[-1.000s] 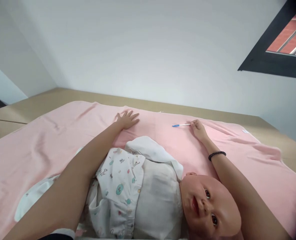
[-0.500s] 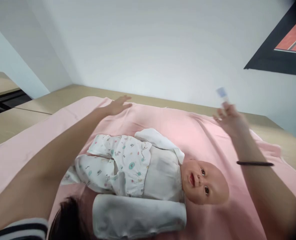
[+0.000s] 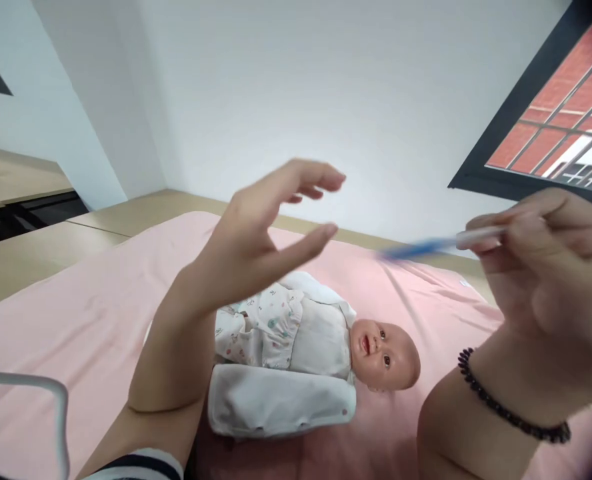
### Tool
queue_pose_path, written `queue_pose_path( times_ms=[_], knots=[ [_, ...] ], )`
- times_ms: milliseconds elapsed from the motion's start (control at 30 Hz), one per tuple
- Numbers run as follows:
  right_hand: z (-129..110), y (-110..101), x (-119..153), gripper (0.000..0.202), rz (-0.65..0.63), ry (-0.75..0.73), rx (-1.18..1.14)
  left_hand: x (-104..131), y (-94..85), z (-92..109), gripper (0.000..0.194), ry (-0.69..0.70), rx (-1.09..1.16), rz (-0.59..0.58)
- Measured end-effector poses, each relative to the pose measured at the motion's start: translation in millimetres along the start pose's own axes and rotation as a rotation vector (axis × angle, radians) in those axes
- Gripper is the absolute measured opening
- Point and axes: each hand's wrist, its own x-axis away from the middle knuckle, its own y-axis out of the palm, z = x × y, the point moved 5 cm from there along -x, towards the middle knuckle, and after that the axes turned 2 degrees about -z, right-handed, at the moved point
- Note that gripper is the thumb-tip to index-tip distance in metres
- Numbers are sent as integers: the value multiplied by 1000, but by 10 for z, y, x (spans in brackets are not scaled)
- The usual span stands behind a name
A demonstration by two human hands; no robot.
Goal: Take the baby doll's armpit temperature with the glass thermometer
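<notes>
My right hand (image 3: 541, 267) pinches the white end of a slim blue-and-white stick (image 3: 421, 249), held up at the right. The stick's blue end is smeared by motion and points left, so its exact kind does not show. Facing it, my left hand (image 3: 271, 227) is raised with thumb and fingers apart and holds nothing. Below lies a baby doll (image 3: 326, 333) on its back, its bald head to the right. It wears a white top and patterned trousers, and my left forearm hides its lower legs.
A pink sheet (image 3: 76, 300) covers most of the wooden table (image 3: 151, 205) under the doll. Behind stands a pale wall, with a barred window (image 3: 566, 113) at upper right. A white curved tube (image 3: 59, 413) shows at lower left.
Both hands have come up nearer to my view. The left has moved right, over the doll's lower body; the right has brought the stick closer, now pointing left. The view has shifted slightly.
</notes>
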Motion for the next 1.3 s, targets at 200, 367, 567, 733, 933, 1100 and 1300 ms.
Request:
queue_pose_path(
  times_ms=[200,367,567,733,933,1100,1300],
  knots=[
    [-82,129,288,10,101,8,87,316,-51,101,37,-73,-104,39],
    [-50,366,358,11,52,38,122,243,-13,-35,31,-133,-177,-29],
    [-87,455,405,12,15,100,135,185,73,-158,17,-142,-56,-119],
    [-81,450,429,13,-42,131,125,184,61,-181,14,-95,-103,-23],
    [-37,450,415,15,-140,91,216,185,49,-223,15,-84,-137,17],
    [53,444,396,11,-155,67,238,197,40,-225,12,-85,-117,-3],
    [140,453,370,10,-198,77,202,211,0,-206,14,-117,-97,-7]
  ],
)
